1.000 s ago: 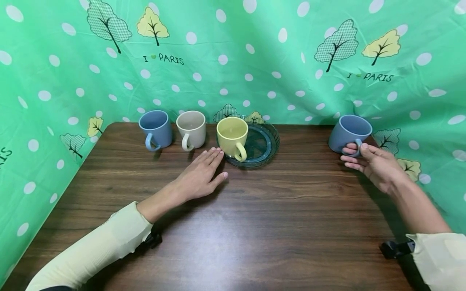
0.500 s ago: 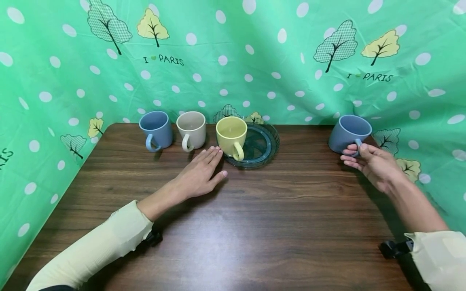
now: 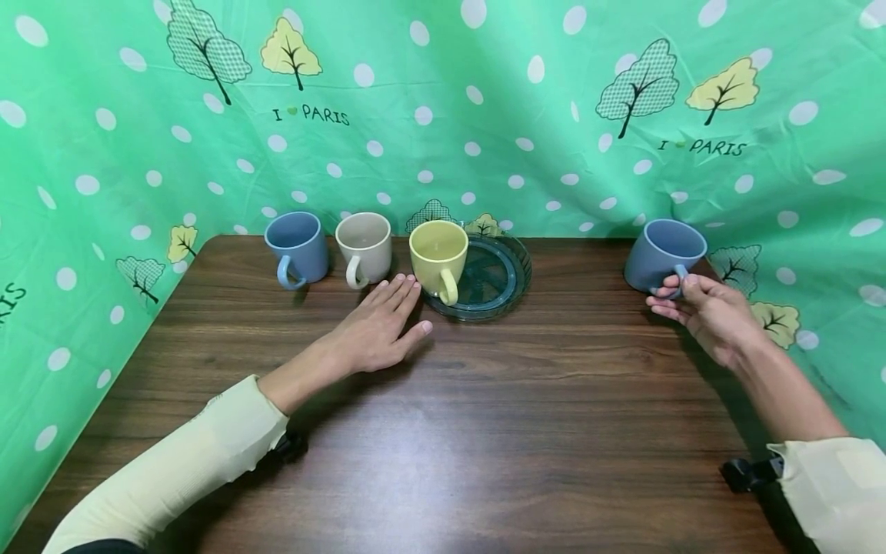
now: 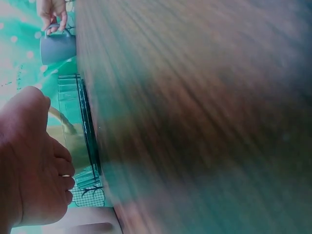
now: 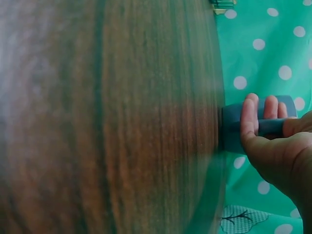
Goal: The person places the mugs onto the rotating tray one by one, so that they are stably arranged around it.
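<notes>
Item 1: slate-blue cylindrical mug (image 3: 651, 263), probably ceramic; upright at the far right of the dark wood-grain desk (image 3: 526, 431), near the back. The right hand (image 3: 716, 317) grips its handle, fingers curled through the loop and thumb on top.

Item 2: pale yellow mug with a looped handle (image 3: 431, 271); over the left part of the fluted, teal-tinted clear glass dish (image 3: 524, 278). The left hand (image 3: 377, 331) lies palm down in front, its four fingers straight and close together, thumb spread, fingertips just beside mug and dish; contact cannot be told.

Handling, as judged: mugs stiff, moderately heavy, smooth-glazed and breakable; best hold at the handle, with a finger under or beside the body against tilt. Dish likewise stiff and fragile, rather slippery; take by the rim.

Count: mugs, four: the slate-blue and yellow already listed, one medium-blue mug (image 3: 311, 258) and one light grey mug (image 3: 375, 260), side by side, handles toward the person. Dish, one visible; whether a second is nested inside cannot be told. Backdrop, one: green polka-dot cloth (image 3: 512, 69).
</notes>
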Tool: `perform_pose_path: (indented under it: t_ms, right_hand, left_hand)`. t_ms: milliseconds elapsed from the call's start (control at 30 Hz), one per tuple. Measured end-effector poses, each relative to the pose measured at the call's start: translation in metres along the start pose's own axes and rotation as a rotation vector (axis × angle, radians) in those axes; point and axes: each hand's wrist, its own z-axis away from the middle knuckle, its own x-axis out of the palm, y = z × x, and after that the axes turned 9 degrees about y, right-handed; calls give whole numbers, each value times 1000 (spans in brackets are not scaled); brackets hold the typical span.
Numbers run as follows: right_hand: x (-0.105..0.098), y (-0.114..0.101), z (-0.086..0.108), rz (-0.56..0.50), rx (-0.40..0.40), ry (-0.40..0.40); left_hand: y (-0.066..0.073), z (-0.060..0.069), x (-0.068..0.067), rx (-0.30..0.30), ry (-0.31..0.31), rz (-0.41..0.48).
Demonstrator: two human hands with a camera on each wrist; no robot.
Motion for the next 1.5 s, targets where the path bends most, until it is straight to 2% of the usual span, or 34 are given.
perform_pose_path:
  t_ms: [300, 500, 667, 867, 1100, 1500]
  right_hand:
    - [5, 7, -2, -21, -80, 24]
    - [9, 9, -5, -53, -130, -27]
    - [15, 8, -7, -31, -170, -62]
    - [25, 7, -6, 0, -176, -94]
    - [38, 11, -7, 6, -203, -157]
    - [56, 11, -7, 54, -214, -195]
  left_hand:
    - [-6, 2, -3, 25, -33, 12]
    - [-10, 2, -4, 26, -57, 5]
    - [-11, 1, -5, 31, -61, -12]
    - [-12, 1, -5, 43, -68, -28]
    - [-13, 0, -5, 64, -45, -26]
    - [-14, -2, -7, 48, -74, -11]
